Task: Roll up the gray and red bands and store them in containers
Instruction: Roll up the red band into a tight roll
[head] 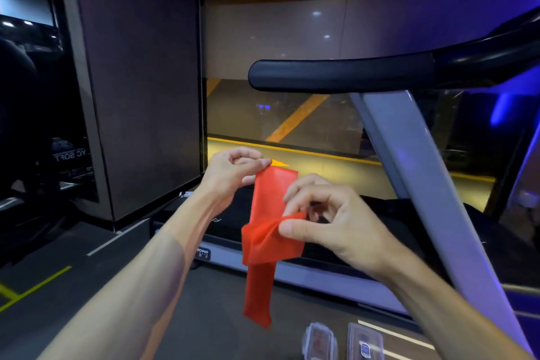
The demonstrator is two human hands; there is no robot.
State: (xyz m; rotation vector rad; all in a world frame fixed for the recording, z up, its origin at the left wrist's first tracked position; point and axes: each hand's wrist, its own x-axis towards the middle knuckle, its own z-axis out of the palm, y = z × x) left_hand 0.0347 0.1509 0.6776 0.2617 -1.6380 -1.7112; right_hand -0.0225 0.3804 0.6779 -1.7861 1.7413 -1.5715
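A thin red band [270, 207] hangs in front of me, partly folded, its loose end dangling toward the floor. My left hand [233, 171] pinches the band's top left corner between thumb and fingers. My right hand [327, 219] pinches a bunched fold at the band's right edge, lower down. Two clear plastic containers lie on the floor at the bottom of the view, one [320, 342] on the left and one [365, 343] on the right. No gray band is in view.
A treadmill stands right ahead: its grey upright [409, 155] slants across the right side, its black padded handlebar [336, 74] crosses above my hands, and its deck [292, 269] lies beneath the band. A brown pillar [140, 82] rises at the left. Dark gym flooring [73, 257] with painted lines lies at the lower left.
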